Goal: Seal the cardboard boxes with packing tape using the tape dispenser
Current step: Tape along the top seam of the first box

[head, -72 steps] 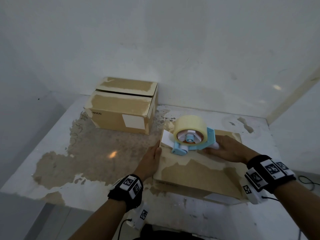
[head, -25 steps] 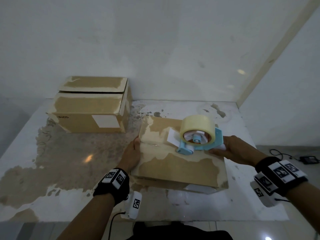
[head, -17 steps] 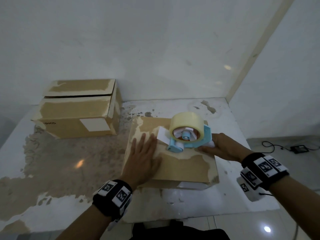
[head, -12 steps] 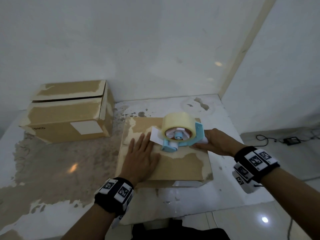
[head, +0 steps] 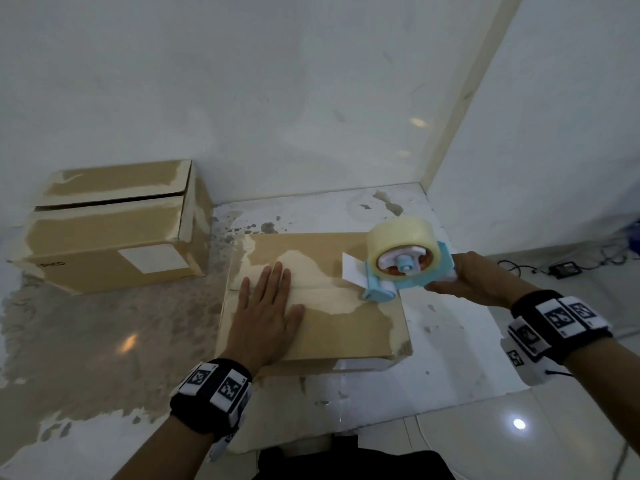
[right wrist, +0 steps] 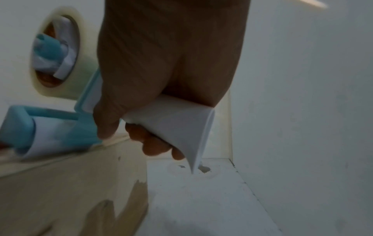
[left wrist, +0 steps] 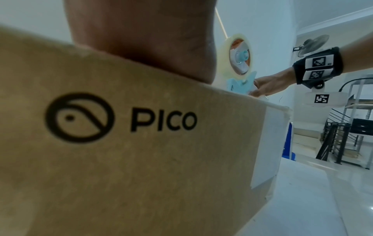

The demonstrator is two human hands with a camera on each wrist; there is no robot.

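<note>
Dispenser [head: 405, 271] sits on the right end of the near box [head: 346, 327] on the desk [head: 450, 368], right hand [head: 481, 280] clenched round its white handle, likely the right hold; left hand [head: 266, 310] lies flat with straight fingers on the lid, grasping nothing. Judging by looks: light rigid plastic tool, thin sticky tape that creases easily, light cardboard that could slide unless held down. Tape on the seam barely visible, cutter blade hidden, far box [head: 110, 230] looks unsealed.

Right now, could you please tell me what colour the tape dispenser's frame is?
The tape dispenser has a light blue frame with a white handle, clearest in the head view.
</note>
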